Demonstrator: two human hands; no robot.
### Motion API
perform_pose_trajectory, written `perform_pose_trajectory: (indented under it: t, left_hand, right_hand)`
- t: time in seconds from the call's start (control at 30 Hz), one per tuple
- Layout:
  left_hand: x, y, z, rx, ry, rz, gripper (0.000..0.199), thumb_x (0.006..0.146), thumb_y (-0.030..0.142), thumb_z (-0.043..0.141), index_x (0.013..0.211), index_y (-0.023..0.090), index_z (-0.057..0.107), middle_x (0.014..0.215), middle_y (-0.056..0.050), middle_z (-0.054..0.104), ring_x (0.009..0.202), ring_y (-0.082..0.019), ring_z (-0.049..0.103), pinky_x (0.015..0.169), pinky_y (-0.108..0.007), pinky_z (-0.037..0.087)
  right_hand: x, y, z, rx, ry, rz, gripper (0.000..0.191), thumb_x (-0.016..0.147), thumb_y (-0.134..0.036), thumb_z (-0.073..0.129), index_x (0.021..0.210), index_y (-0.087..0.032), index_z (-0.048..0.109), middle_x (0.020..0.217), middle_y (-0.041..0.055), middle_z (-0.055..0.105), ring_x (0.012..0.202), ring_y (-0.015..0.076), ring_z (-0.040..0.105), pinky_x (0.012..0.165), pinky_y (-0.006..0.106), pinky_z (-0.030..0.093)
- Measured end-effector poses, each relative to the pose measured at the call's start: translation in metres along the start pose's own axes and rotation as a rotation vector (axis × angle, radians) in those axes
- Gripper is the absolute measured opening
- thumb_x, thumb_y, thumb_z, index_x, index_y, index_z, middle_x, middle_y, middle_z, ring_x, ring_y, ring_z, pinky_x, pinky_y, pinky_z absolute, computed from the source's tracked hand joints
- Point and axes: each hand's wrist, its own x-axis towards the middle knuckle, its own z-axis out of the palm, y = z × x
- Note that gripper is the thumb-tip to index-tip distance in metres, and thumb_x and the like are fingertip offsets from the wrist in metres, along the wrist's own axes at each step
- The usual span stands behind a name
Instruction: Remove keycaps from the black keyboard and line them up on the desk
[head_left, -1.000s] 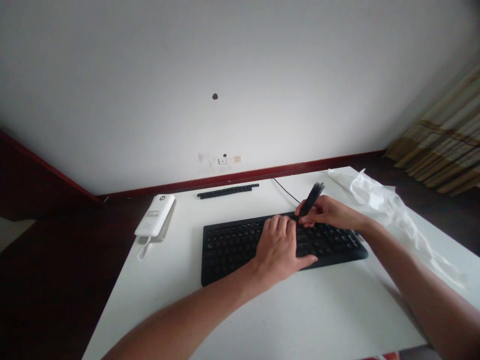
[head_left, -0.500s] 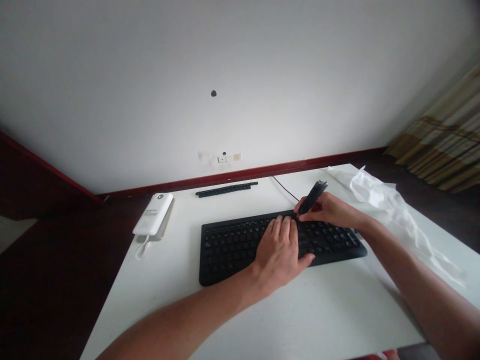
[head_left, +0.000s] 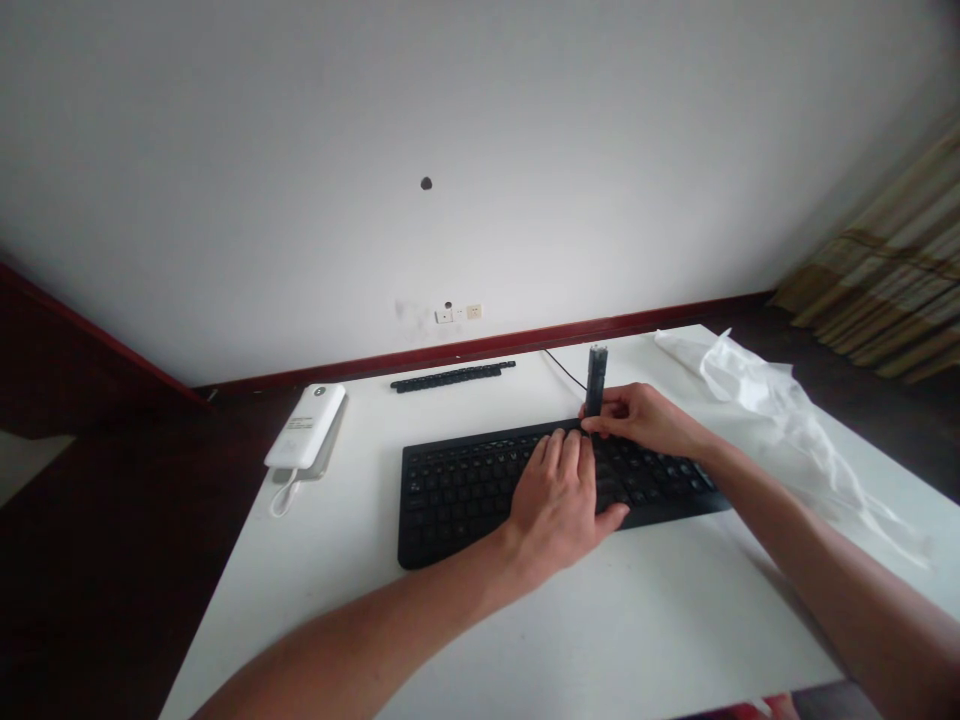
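On the white desk lies a black keyboard (head_left: 457, 500), set at a slight slant. My left hand (head_left: 559, 495) rests flat across its middle, fingers stretched forward and thumb out to the side, covering many keys. Beside those fingertips, at the keyboard's back edge, my right hand (head_left: 634, 420) is closed round a slim black tool (head_left: 595, 378). The tool stands nearly upright with a greyish top end; its lower end is hidden by the fingers. Behind the keyboard lies a row of small black key-like pieces (head_left: 450, 377).
A white power bank (head_left: 307, 425) with a short cable lies over a grey flat object (head_left: 330, 450) at the left. Crumpled clear plastic (head_left: 757, 375) spreads over the right side of the white desk (head_left: 345, 580). A thin black cable (head_left: 562, 367) runs off the back edge.
My right hand has shifted slightly left along the keyboard's back edge. The black tool has swung from leaning right to nearly upright. My left hand stays in place.
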Motion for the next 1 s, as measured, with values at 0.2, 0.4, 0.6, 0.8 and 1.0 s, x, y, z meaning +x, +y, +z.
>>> perform_pose_trajectory:
  t: [0.2, 0.4, 0.6, 0.8, 1.0]
  left_hand:
    - [0.000, -0.001, 0.000, -0.003, -0.002, 0.005, 0.079, 0.094, 0.060, 0.057, 0.144, 0.000, 0.049, 0.144, -0.021, 0.056, 0.136, -0.035, 0.050, 0.118, -0.044, 0.041]
    - [0.000, -0.001, 0.000, -0.009, -0.010, 0.001, 0.079, 0.094, 0.061, 0.056, 0.144, 0.001, 0.048, 0.143, -0.022, 0.056, 0.136, -0.035, 0.050, 0.119, -0.044, 0.039]
    - [0.002, -0.001, -0.004, -0.032, -0.013, -0.001, 0.075, 0.093, 0.061, 0.058, 0.142, 0.004, 0.050, 0.141, -0.020, 0.058, 0.133, -0.035, 0.052, 0.117, -0.046, 0.041]
    - [0.001, -0.002, -0.002, -0.025, 0.002, 0.007, 0.078, 0.091, 0.060, 0.060, 0.140, 0.000, 0.051, 0.139, -0.021, 0.058, 0.132, -0.035, 0.052, 0.118, -0.045, 0.040]
    - [-0.001, -0.004, 0.002, -0.010, 0.014, 0.021, 0.080, 0.094, 0.061, 0.056, 0.144, -0.001, 0.048, 0.144, -0.024, 0.055, 0.134, -0.036, 0.051, 0.118, -0.047, 0.039]
  right_hand:
    - [0.002, 0.000, 0.004, 0.031, -0.004, 0.036, 0.038, 0.082, -0.056, 0.073, 0.092, -0.020, 0.076, 0.062, -0.0003, 0.066, 0.065, 0.0209, 0.064, 0.064, 0.033, 0.050]
    - [0.001, 0.002, 0.002, 0.030, -0.035, -0.001, 0.042, 0.082, -0.060, 0.071, 0.097, -0.021, 0.075, 0.067, 0.0001, 0.068, 0.064, 0.0205, 0.064, 0.062, 0.033, 0.050]
    - [-0.007, -0.006, -0.010, 0.145, -0.130, -0.090, 0.040, 0.079, -0.054, 0.078, 0.101, -0.020, 0.076, 0.099, 0.0067, 0.078, 0.095, 0.0303, 0.071, 0.085, 0.039, 0.056]
    - [-0.014, -0.015, -0.013, 0.012, -0.114, -0.103, 0.039, 0.081, -0.051, 0.076, 0.103, -0.019, 0.077, 0.098, 0.0086, 0.079, 0.090, 0.0303, 0.073, 0.082, 0.039, 0.057]
    - [-0.031, -0.038, -0.009, -0.183, -0.063, -0.109, 0.033, 0.088, -0.050, 0.069, 0.106, -0.023, 0.077, 0.091, 0.0062, 0.079, 0.083, 0.0295, 0.073, 0.078, 0.039, 0.057]
